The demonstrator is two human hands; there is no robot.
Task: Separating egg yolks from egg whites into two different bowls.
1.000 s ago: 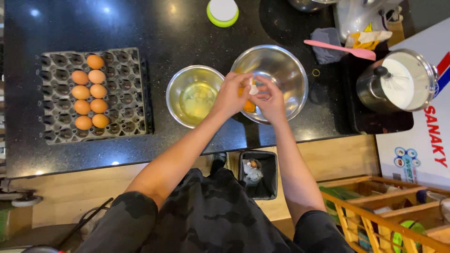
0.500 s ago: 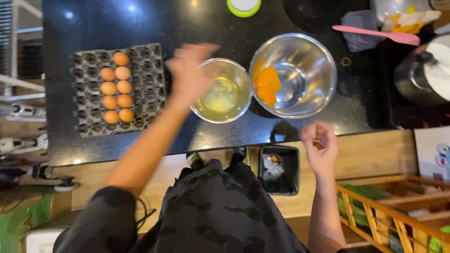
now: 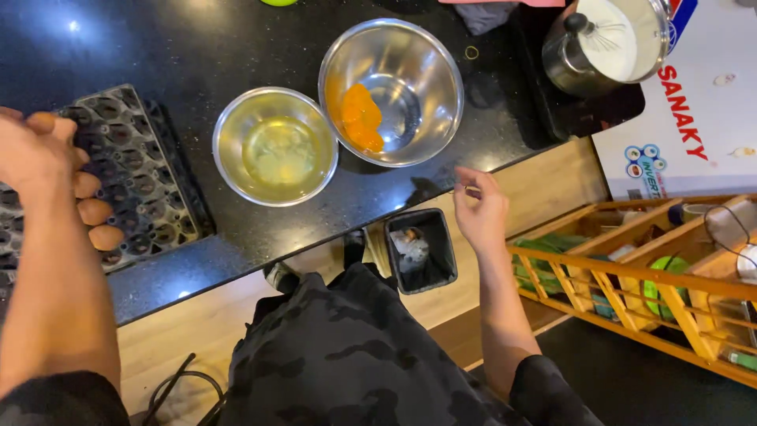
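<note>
My left hand lies on the dark egg tray at the left, fingers curled down over the brown eggs; whether it grips one is hidden. My right hand hangs off the counter's front edge with loose, parted fingers and nothing in it, just right of a small black bin on the floor. A steel bowl holding clear egg white stands mid-counter. Touching it on the right is a larger steel bowl with orange yolks.
A steel pot with white liquid and a whisk stands at the back right of the black counter. A white box lies right of it. A wooden crate with goods stands on the floor at the right.
My left hand has moved left from over the egg-white bowl onto the egg tray. My right hand has stayed low by the bin. The view has shifted.
</note>
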